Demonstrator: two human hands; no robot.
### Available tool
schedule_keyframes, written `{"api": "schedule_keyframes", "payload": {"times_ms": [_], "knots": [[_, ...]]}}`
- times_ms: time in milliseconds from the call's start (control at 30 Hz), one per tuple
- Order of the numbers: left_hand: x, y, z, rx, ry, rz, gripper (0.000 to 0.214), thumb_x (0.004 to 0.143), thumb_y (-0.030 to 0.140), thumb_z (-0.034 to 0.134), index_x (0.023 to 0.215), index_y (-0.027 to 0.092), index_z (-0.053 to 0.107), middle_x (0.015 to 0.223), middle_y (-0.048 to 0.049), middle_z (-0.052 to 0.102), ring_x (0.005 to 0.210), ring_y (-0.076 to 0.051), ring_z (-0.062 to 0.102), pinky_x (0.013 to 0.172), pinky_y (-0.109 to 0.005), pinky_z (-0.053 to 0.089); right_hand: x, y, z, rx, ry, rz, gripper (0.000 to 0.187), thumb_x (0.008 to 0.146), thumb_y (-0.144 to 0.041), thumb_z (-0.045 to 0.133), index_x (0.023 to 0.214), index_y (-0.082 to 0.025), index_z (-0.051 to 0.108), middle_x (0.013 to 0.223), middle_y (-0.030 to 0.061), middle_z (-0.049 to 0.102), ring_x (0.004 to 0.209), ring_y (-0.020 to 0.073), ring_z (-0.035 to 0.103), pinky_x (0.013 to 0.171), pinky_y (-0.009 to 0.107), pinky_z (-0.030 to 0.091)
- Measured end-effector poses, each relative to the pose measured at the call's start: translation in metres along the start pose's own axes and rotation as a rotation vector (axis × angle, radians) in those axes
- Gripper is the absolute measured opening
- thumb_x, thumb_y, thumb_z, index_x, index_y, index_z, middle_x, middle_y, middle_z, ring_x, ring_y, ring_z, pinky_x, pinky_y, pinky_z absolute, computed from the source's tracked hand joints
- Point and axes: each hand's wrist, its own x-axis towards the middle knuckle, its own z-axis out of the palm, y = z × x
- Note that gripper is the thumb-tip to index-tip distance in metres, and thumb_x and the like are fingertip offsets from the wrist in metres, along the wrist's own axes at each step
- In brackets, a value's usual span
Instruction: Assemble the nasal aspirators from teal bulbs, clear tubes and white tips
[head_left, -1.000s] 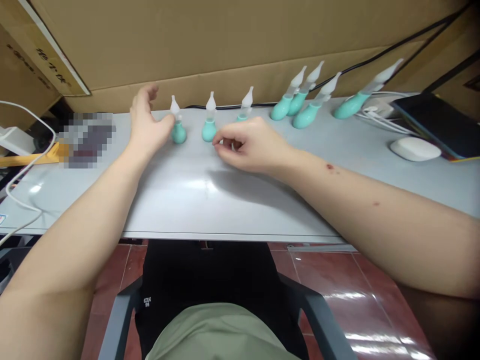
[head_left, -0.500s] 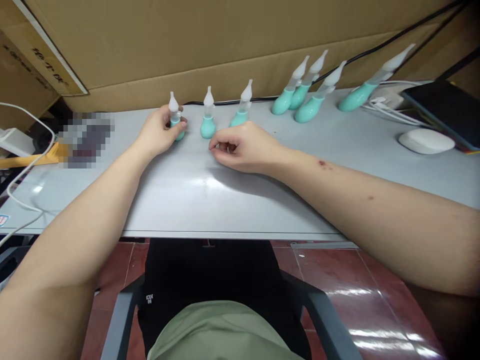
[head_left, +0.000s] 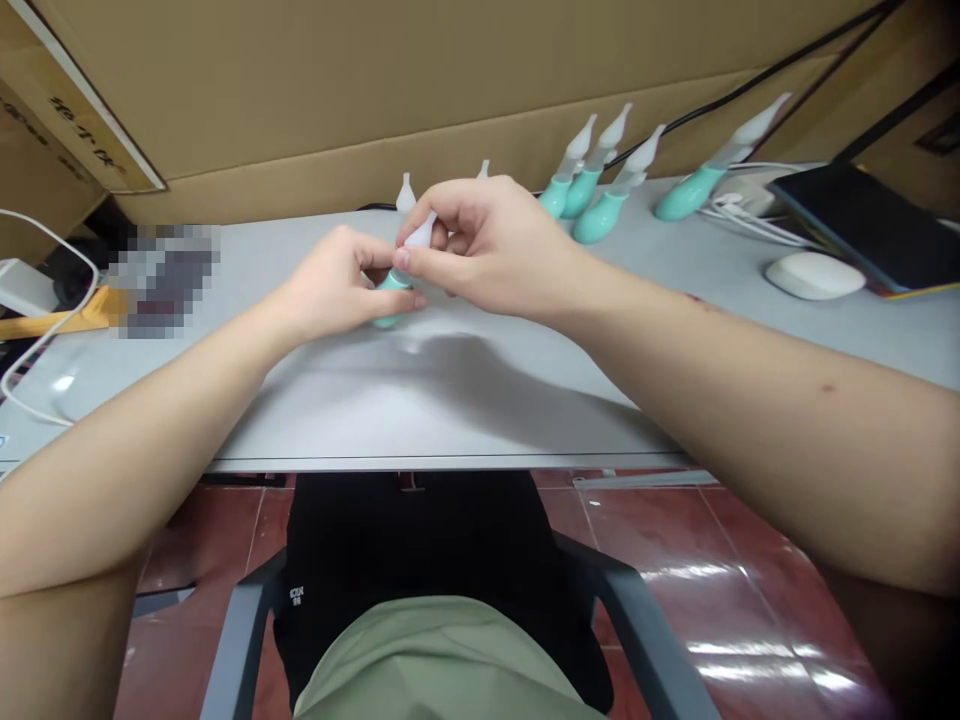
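Note:
A nasal aspirator with a teal bulb (head_left: 387, 319) leans to the right just above or on the table, between my two hands. My left hand (head_left: 335, 280) is closed round that bulb from the left. At its upper end, my right hand (head_left: 504, 245) pinches the aspirator's white tip (head_left: 422, 234) between thumb and fingers. The clear middle part is mostly hidden by my fingers. Behind my right hand show the white tips of two more aspirators, one tip (head_left: 406, 192) left of the other tip (head_left: 484, 170); their bulbs are hidden.
Several like aspirators (head_left: 600, 217) stand tilted at the back right, one aspirator (head_left: 691, 192) farther right. A white mouse-shaped object (head_left: 815, 275), white cables and a dark flat item (head_left: 847, 225) lie at the right. Cardboard (head_left: 300, 90) walls the grey table's back; a yellow object (head_left: 82, 315) lies left.
My left hand has brought its aspirator right and nearer to me, tilting it. My right hand has moved up and left onto the white tip. The view has shifted slightly.

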Motion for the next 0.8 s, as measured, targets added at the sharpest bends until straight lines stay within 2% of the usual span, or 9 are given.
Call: {"api": "schedule_keyframes", "payload": {"times_ms": [67,167,267,400,500,567,667,800], "knots": [[-0.002,-0.008,0.007,-0.002,0.008,-0.012,0.043,0.095,0.067,0.100,0.097,0.026,0.087,0.075,0.0006,0.057,0.070,-0.017,0.041,0.065,-0.038,0.035,0.000,0.005,0.003,-0.022,0.003,0.007,0.041,0.115,-0.062,0.097,0.102,-0.029,0.076,0.082,0.0008,0.067,0.084,0.0243,0.065,0.076,0.040,0.054],[-0.009,-0.014,0.013,-0.029,0.057,0.012,0.053,0.105,0.078,0.090,0.106,0.026,0.083,0.092,-0.0045,0.078,0.080,-0.021,0.060,0.073,-0.038,0.051,-0.001,0.017,0.015,0.066,0.083,0.040,0.053,0.114,-0.075,0.097,0.102,-0.030,0.071,0.087,0.0022,0.072,0.085,0.0248,0.067,0.075,0.040,0.056],[-0.014,-0.012,0.019,-0.047,0.009,0.033,0.048,0.114,0.074,0.082,0.110,0.027,0.077,0.098,-0.0067,0.084,0.088,-0.025,0.074,0.083,-0.039,0.062,-0.002,0.029,0.028,0.205,0.130,0.071,0.068,0.106,-0.088,0.101,0.102,-0.031,0.065,0.090,0.0021,0.073,0.083,0.0231,0.066,0.071,0.039,0.054],[-0.015,-0.008,0.024,-0.034,-0.030,0.063,0.033,0.119,0.057,0.078,0.107,0.026,0.075,0.097,-0.0063,0.084,0.100,-0.027,0.083,0.102,-0.041,0.070,-0.004,0.041,0.037,0.347,0.082,0.083,0.079,0.099,-0.100,0.101,0.099,-0.031,0.063,0.085,0.0024,0.072,0.078,0.0221,0.068,0.065,0.038,0.053],[-0.015,-0.011,0.023,-0.038,-0.082,0.063,0.030,0.121,0.051,0.075,0.113,0.023,0.082,0.102,-0.0072,0.087,0.090,-0.023,0.080,0.098,-0.039,0.070,-0.006,0.045,0.036,0.395,0.076,0.129,0.083,0.092,-0.105,0.103,0.096,-0.031,0.065,0.082,0.0022,0.073,0.073,0.0223,0.066,0.059,0.038,0.050],[-0.015,-0.013,0.021,-0.074,-0.115,0.059,0.034,0.122,0.053,0.075,0.120,0.021,0.084,0.112,-0.0092,0.091,0.090,-0.021,0.080,0.096,-0.037,0.069,-0.007,0.047,0.034,0.422,0.060,0.151,0.085,0.087,-0.106,0.106,0.096,-0.031,0.066,0.081,0.0011,0.074,0.069,0.0214,0.063,0.057,0.037,0.047],[-0.016,-0.013,0.016,-0.143,-0.155,0.044,0.047,0.120,0.067,0.080,0.121,0.021,0.085,0.122,-0.0115,0.093,0.098,-0.022,0.084,0.096,-0.034,0.069,-0.008,0.048,0.033,0.479,0.027,0.166,0.088,0.084,-0.108,0.107,0.097,-0.032,0.064,0.077,-0.0009,0.071,0.063,0.0193,0.058,0.054,0.037,0.043],[-0.017,-0.012,0.012,-0.184,-0.199,0.031,0.060,0.119,0.081,0.081,0.115,0.021,0.083,0.119,-0.0112,0.093,0.098,-0.023,0.082,0.094,-0.035,0.068,-0.008,0.052,0.037,0.580,0.026,0.211,0.092,0.076,-0.106,0.113,0.095,-0.031,0.064,0.075,-0.0020,0.070,0.061,0.0176,0.058,0.051,0.034,0.035]]}}
